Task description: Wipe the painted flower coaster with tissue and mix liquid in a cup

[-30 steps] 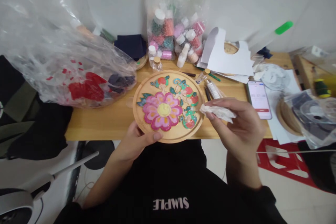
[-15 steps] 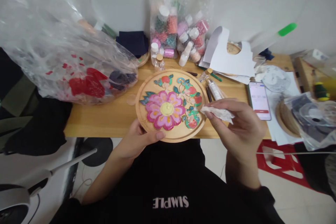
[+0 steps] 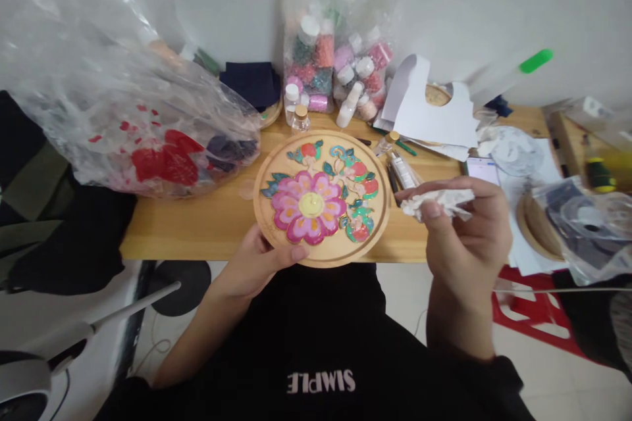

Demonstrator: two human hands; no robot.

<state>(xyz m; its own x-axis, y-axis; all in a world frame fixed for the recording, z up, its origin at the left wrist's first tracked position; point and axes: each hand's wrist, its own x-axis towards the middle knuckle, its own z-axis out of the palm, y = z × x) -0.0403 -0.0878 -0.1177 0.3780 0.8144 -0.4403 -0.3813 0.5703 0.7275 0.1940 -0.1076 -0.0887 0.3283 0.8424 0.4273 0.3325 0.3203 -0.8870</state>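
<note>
A round wooden plate [image 3: 320, 253] with a painted pink flower and green and red motifs lies at the near edge of a wooden table [image 3: 197, 223]. My left hand [image 3: 259, 263] grips its near left rim, thumb on top. My right hand [image 3: 464, 237] hovers to the right of the plate, fingers closed on a crumpled white tissue [image 3: 439, 202]. The tissue is apart from the plate's rim.
A large clear plastic bag [image 3: 128, 112] with red and dark contents fills the table's left. A bag of small paint bottles [image 3: 336, 59] stands at the back, loose bottles [image 3: 295, 108] in front. Pens [image 3: 402, 170], white papers [image 3: 429, 112], a phone [image 3: 481, 168] and wrapped discs [image 3: 577, 223] lie on the right.
My right hand has drawn the tissue to the right and slightly up, away from the plate's rim, now covering part of the phone. My left hand and the plate stay in place.
</note>
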